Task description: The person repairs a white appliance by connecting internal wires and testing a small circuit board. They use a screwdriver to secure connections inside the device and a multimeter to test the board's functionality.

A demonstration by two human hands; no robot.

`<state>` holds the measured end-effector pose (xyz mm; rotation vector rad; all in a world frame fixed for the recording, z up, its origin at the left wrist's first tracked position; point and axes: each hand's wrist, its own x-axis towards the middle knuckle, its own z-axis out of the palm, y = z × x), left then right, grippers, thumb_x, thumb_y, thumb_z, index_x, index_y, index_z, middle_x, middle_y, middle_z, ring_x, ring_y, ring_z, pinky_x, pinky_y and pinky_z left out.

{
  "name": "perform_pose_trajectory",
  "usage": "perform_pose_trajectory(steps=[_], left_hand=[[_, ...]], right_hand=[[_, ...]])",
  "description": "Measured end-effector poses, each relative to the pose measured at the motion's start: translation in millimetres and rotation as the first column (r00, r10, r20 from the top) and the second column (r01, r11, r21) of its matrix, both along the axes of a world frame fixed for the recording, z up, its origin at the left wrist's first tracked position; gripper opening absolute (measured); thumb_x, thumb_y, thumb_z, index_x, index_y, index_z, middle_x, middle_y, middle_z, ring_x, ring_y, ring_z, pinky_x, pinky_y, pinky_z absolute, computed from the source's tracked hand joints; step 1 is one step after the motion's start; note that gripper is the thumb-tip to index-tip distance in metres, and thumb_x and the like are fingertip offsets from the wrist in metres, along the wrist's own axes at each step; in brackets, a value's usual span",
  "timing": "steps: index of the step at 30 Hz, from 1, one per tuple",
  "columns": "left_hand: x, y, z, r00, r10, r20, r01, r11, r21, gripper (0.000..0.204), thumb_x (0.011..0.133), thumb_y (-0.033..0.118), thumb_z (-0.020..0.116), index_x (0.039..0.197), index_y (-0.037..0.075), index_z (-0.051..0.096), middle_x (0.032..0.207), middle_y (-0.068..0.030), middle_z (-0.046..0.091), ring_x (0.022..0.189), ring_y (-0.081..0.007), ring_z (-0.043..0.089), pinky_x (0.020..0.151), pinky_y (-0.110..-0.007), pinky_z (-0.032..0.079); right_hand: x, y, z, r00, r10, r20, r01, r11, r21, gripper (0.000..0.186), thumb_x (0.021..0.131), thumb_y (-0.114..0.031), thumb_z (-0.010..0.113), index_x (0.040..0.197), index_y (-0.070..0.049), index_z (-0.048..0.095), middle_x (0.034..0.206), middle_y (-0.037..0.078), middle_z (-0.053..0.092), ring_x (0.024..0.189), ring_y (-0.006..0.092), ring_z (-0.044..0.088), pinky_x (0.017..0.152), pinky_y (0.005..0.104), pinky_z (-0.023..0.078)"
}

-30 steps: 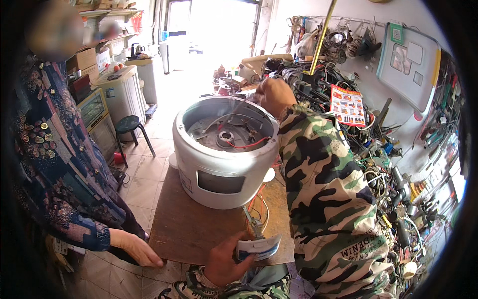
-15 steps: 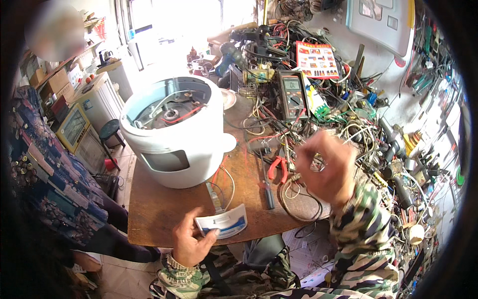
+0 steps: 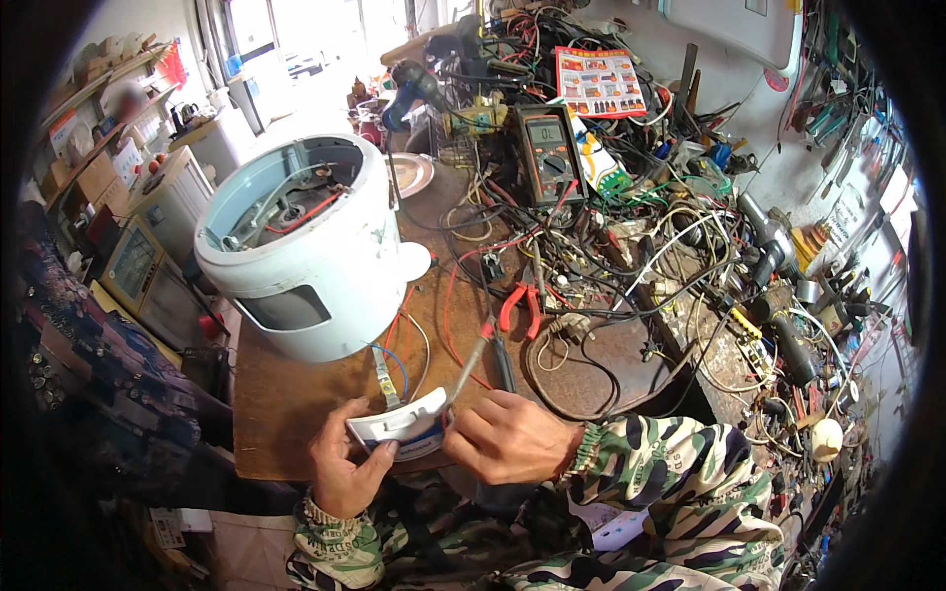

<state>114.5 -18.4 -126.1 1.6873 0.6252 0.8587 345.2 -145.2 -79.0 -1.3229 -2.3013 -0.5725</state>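
My left hand [image 3: 347, 463] grips a small white curved panel [image 3: 399, 426] with a blue band, thumb on its front face. A flat connector with wires [image 3: 385, 379] runs from behind the panel toward the rice cooker. My right hand [image 3: 512, 437] is closed at the panel's right end. From its fingers rises a slim pen-like tool [image 3: 469, 364] with a grey shaft and red upper end; the fingers hide its lower part. Beyond stands the white rice cooker body [image 3: 315, 286], lidless, with wires inside and a rectangular opening in its side.
Red-handled pliers [image 3: 519, 307] and a dark tool handle [image 3: 504, 366] lie on the brown wooden table [image 3: 286, 414]. A multimeter [image 3: 552, 153] leans behind them. Tangled cables [image 3: 680, 231] and tools crowd the right side. A person in patterned clothing [image 3: 89, 364] is at the left.
My right hand has come down and left to the panel, with the slim tool now beside it. My left hand has tilted the panel. The whole view has shifted.
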Motion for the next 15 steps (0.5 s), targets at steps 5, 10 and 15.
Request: perform_pose_trajectory(steps=[5, 10, 15], left_hand=[[-6.3, -2.1, 1.9, 1.000, 0.013, -0.005, -0.013, 1.000, -0.011, 0.057, 0.085, -0.001, 0.078, 0.135, -0.007, 0.052, 0.111, -0.0143, 0.068, 0.099, -0.0188, 0.070, 0.082, -0.031, 0.059], [0.0, 1.7, 0.3, 1.000, -0.023, -0.012, 0.024, 1.000, 0.018, 0.058, 0.085, 0.001, 0.079, 0.135, -0.008, 0.051, 0.110, -0.0153, 0.068, 0.099, -0.0200, 0.071, 0.082, -0.032, 0.060], [-2.1, 1.4, -0.5, 1.000, 0.011, -0.006, -0.011, 1.000, -0.002, 0.057, 0.084, 0.002, 0.080, 0.133, -0.008, 0.053, 0.113, -0.0167, 0.067, 0.101, -0.0214, 0.071, 0.082, -0.033, 0.060]], right_hand=[[14.7, 2.7, 18.5, 0.912, -0.063, -0.405, -0.017, 0.981, -0.193, 0.022, 0.088, -0.025, 0.076, 0.085, -0.008, 0.064, 0.077, 0.007, 0.058, 0.066, 0.0261, 0.062, 0.056, 0.0390, 0.051], [81.8, 42.0, 38.3, 0.744, -0.556, -0.371, 0.400, 0.815, -0.419, 0.020, 0.092, -0.021, 0.069, 0.086, -0.001, 0.067, 0.083, 0.019, 0.068, 0.079, 0.0422, 0.067, 0.069, 0.0496, 0.053], [102.5, 139.1, -0.1, 0.680, -0.720, -0.139, 0.613, 0.663, -0.430, 0.034, 0.093, -0.040, 0.070, 0.093, -0.006, 0.073, 0.089, 0.020, 0.073, 0.091, 0.0393, 0.072, 0.079, 0.0498, 0.058]])
